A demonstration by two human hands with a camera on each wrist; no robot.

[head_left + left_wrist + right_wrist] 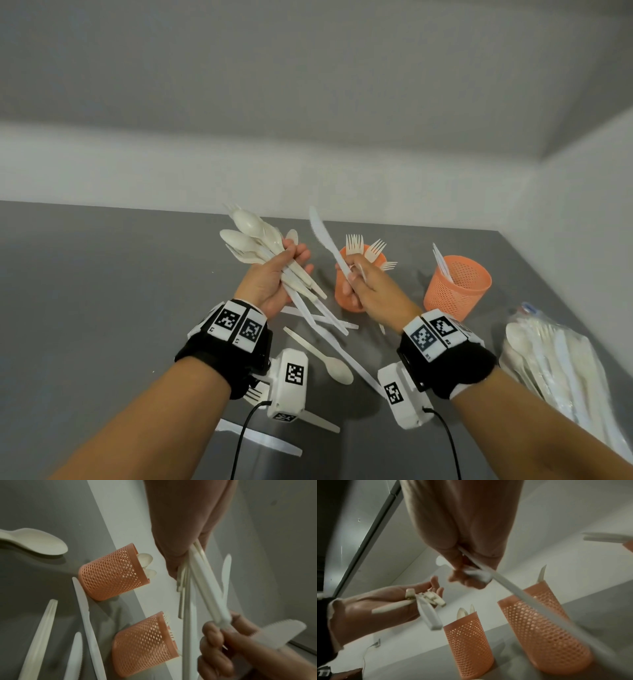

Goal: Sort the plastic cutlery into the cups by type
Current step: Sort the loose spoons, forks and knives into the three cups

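Plastic cutlery is partly sorted: forks stand in the middle orange mesh cup (pixel 346 294), knives in the right cup (pixel 457 291), spoons in a third cup (pixel 111 572). Her left hand (pixel 274 277) clutches a mixed bundle, mostly spoons (pixel 246 233); the right hand (pixel 366 284) pinches a knife (pixel 325 240). More pieces lie loose on the grey table (pixel 102 308), and a bagged pack (pixel 561 370) waits, so I'd say plenty remains.

Bare data-collection room: grey table (pixel 102 308), plain white walls (pixel 308 102).
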